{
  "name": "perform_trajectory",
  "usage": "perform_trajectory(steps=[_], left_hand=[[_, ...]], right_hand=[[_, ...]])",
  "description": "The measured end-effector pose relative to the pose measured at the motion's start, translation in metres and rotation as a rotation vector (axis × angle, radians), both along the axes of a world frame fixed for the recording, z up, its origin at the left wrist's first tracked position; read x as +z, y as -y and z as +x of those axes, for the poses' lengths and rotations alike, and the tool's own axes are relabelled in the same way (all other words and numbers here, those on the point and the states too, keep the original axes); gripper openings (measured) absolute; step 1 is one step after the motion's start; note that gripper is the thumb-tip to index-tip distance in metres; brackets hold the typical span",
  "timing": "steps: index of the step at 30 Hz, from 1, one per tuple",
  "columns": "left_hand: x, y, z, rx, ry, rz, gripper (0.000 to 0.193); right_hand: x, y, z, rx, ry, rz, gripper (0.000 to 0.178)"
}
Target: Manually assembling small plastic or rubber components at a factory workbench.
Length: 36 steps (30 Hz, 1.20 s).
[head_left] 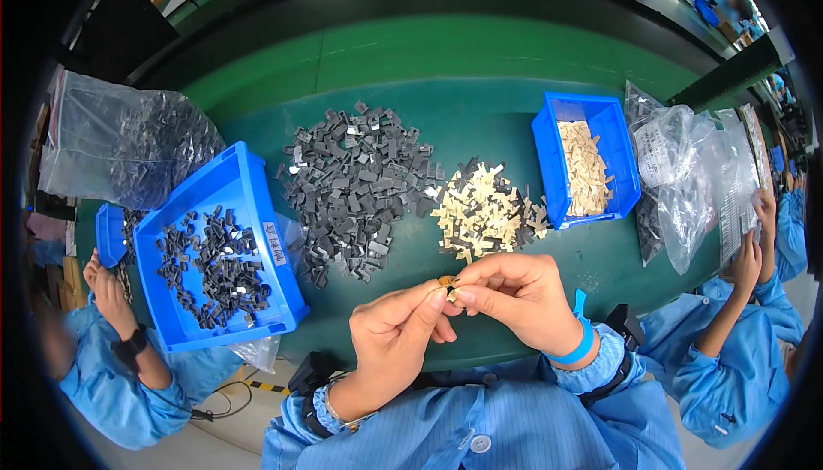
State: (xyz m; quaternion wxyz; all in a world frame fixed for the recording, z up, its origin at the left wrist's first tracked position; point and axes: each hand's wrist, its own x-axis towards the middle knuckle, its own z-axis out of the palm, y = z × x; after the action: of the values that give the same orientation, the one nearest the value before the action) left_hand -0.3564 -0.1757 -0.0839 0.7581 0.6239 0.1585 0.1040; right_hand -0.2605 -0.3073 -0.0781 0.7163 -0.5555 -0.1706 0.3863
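Note:
Over the front of the green table, my left hand (396, 330) and my right hand (520, 300) meet, thumbs and forefingers pinched together. Between their fingertips is a small black and yellowish piece (447, 283), mostly covered, so its exact kind is unclear. Just beyond the hands lies a heap of small cream plastic parts (483, 211), with some black ones mixed in. To its left spreads a larger heap of dark grey, blocky plastic parts (356, 187). A blue wristband (576, 346) circles my right wrist.
At left, a large blue bin (261, 204) holds small black parts, with a clear bag of dark parts (154, 144) behind. At right stand a smaller blue bin (555, 157) of tan strips and plastic bags (681, 178). Co-workers in blue sit at both sides.

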Motion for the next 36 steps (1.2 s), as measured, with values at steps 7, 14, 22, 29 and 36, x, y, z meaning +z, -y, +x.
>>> perform_trajectory(steps=[7, 14, 22, 29, 36], left_hand=[[0.003, 0.002, 0.001, -0.001, -0.037, 0.055, 0.021], [0.002, -0.005, 0.003, -0.003, 0.053, 0.011, 0.014], [-0.004, -0.002, 0.002, 0.137, 0.116, 0.029, 0.013], [-0.008, 0.0, 0.003, 0.161, 0.162, 0.11, 0.014], [-0.008, 0.0, 0.003, 0.127, 0.169, 0.102, 0.013]], right_hand=[[-0.001, -0.001, -0.001, -0.006, 0.005, 0.001, 0.011], [-0.003, 0.004, 0.004, 0.083, 0.183, -0.066, 0.01], [-0.001, 0.002, 0.001, 0.064, -0.053, 0.002, 0.01], [-0.001, -0.004, -0.005, 0.015, -0.096, 0.038, 0.012], [-0.002, -0.005, -0.007, -0.025, -0.032, 0.008, 0.013]])
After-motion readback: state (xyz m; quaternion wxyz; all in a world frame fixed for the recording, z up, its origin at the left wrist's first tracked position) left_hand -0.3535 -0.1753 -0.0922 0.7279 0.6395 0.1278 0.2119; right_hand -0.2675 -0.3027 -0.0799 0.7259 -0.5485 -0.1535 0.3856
